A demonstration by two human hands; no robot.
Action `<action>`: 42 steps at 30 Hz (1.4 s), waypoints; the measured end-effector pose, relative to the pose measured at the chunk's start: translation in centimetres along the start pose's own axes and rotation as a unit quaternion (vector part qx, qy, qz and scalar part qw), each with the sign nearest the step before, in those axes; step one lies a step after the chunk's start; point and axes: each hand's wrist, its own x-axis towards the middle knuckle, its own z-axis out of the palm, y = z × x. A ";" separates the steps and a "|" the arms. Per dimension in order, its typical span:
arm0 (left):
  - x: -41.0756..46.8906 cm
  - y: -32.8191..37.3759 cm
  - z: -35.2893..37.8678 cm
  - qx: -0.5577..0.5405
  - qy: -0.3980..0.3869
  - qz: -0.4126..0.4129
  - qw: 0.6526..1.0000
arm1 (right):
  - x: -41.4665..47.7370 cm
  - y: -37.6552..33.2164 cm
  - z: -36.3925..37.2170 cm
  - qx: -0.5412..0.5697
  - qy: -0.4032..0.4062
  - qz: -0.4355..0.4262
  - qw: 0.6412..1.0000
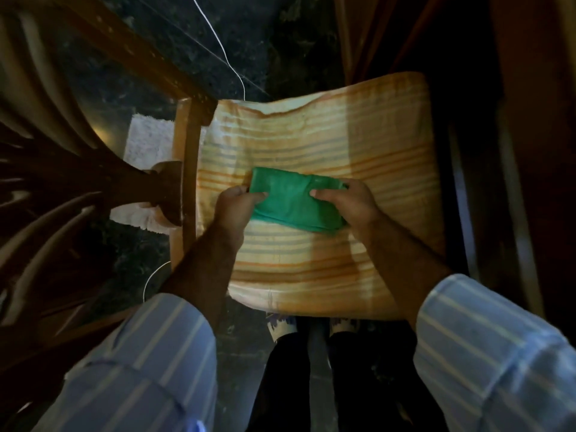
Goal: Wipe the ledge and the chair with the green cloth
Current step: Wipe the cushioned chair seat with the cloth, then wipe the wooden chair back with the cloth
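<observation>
We have the green cloth (296,202) folded into a thick pad, lying a little nearer than the middle of the chair's striped seat cushion (321,275). Our left hand (238,207) pinches its left edge, thumb on top and fingers curled under; our right hand (346,198) grips the right edge the same way, fingers closed on the fabric. Holding both ends keeps the folds together and the pad flat, which we judge suits either tidying the fold or starting a two-handed wipe across the seat.

The cushion leaves bare room all round the cloth: a broad stretch toward the far edge, a narrower band toward the near edge by our feet, and some to each side. On the left edge the wooden chair frame (184,169) stands just beside the cushion, and a dark carved piece of furniture (165,194) crowds close to it, so strokes that way must stop short. A dark wooden panel (530,151) lines the right edge. No ledge that we can pick out with certainty.
</observation>
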 end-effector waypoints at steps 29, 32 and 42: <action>-23.4 28.5 -21.6 0.456 0.296 0.481 0.687 | -22.9 -21.9 20.2 0.032 -0.066 -0.442 0.894; -22.1 28.3 -23.3 0.438 0.309 0.474 0.698 | -25.1 -22.2 23.4 0.000 -0.221 -0.411 0.884; -20.1 28.1 -23.1 0.340 0.177 0.439 0.813 | -22.3 -25.3 27.7 0.045 -0.155 -0.411 0.897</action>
